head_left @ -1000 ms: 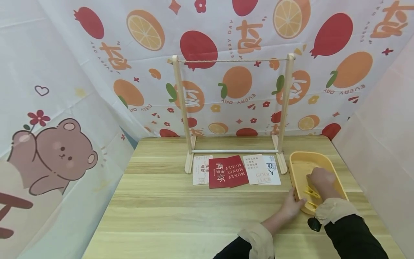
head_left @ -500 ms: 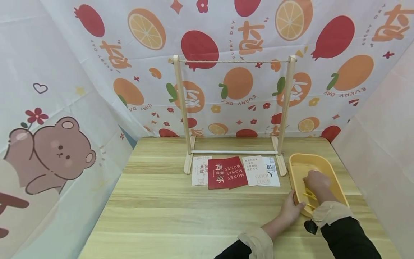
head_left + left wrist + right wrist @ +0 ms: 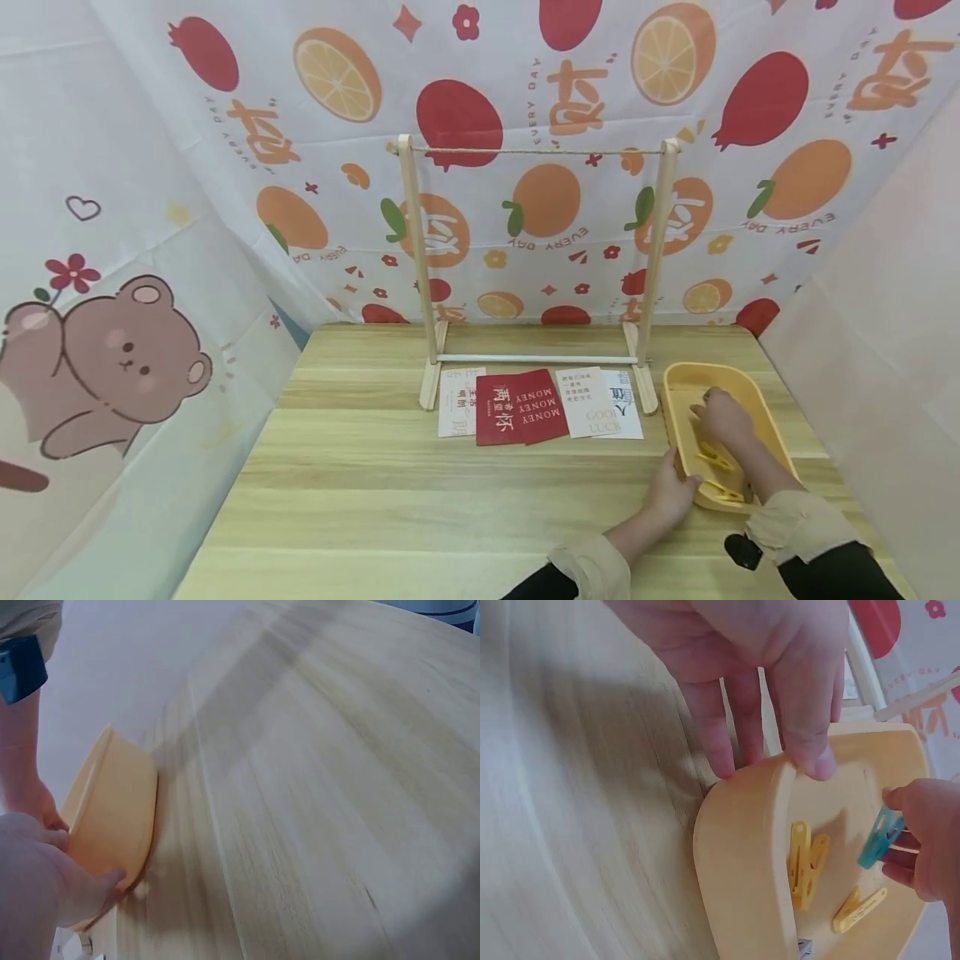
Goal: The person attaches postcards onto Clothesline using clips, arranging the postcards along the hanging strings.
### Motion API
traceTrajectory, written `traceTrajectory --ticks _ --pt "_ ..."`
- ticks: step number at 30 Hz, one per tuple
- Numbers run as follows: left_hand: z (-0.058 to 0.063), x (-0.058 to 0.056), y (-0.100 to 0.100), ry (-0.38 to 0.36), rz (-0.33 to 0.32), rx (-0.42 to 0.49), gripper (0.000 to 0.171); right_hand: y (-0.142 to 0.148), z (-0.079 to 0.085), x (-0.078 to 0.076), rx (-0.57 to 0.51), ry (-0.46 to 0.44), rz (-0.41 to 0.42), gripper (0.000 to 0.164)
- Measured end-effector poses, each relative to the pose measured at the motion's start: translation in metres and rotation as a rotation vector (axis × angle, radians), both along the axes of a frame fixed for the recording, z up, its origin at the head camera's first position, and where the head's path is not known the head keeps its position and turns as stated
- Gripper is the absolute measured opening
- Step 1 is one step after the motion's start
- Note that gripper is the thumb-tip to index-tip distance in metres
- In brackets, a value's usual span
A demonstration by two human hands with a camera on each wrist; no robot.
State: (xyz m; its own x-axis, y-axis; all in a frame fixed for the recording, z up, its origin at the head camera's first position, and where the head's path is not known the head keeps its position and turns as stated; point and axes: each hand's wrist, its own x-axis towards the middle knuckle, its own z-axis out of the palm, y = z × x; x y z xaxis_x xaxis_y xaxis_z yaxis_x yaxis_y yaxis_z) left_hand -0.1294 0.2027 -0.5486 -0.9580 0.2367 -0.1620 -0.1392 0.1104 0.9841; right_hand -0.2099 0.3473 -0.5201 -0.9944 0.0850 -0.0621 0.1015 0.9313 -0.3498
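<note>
A yellow plastic tray (image 3: 678,433) stands on the right of the table. My left hand (image 3: 670,490) grips its near left rim, thumb over the edge and fingers against the outer wall (image 3: 124,814). Inside the tray, my right hand (image 3: 727,421) pinches a teal clothespin (image 3: 881,838) between thumb and fingers. Several yellow clothespins lie on the tray's bottom, among them one clothespin (image 3: 806,866) near the wall and another clothespin (image 3: 859,909) beside it. A small grey thing (image 3: 805,949) is partly hidden behind the rim.
A wooden frame (image 3: 657,250) with a rope (image 3: 540,151) strung across its top stands at the back. In front of it lie a red card (image 3: 517,408) and pale printed cards (image 3: 459,404). Cloth walls enclose the wooden table (image 3: 420,508).
My right hand has shifted slightly toward the tray's far end, showing more of the yellow clothespins. The left hand stays on the rim. The head view has tilted slightly.
</note>
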Motion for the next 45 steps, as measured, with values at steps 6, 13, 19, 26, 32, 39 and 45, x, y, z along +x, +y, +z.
traceTrajectory --ticks 6,13,19,26,32,39,45 --pt "0.002 0.001 0.000 -0.031 0.051 -0.030 0.047 0.000 -0.001 0.000 -0.090 0.099 0.027 0.035" --pt "-0.001 0.002 0.002 -0.037 0.076 -0.042 0.048 -0.004 0.002 0.008 -0.144 0.204 0.054 0.032" --pt "-0.002 0.001 0.000 -0.032 0.083 -0.052 0.048 -0.011 0.007 0.012 -0.136 0.209 0.101 0.030" --pt "-0.002 -0.001 -0.006 -0.014 0.047 -0.004 0.046 -0.016 0.007 0.017 -0.105 0.195 0.072 0.029" --pt "-0.008 -0.041 -0.033 0.125 -0.016 -0.145 0.045 -0.017 0.009 0.027 -0.094 0.208 0.036 0.027" --pt "-0.010 -0.125 -0.088 0.305 -0.007 -0.460 0.050 -0.019 0.010 0.042 -0.146 0.238 0.013 0.029" --pt "-0.005 -0.162 -0.135 0.395 -0.262 -0.932 0.073 -0.025 0.010 0.044 -0.199 0.235 0.011 0.028"
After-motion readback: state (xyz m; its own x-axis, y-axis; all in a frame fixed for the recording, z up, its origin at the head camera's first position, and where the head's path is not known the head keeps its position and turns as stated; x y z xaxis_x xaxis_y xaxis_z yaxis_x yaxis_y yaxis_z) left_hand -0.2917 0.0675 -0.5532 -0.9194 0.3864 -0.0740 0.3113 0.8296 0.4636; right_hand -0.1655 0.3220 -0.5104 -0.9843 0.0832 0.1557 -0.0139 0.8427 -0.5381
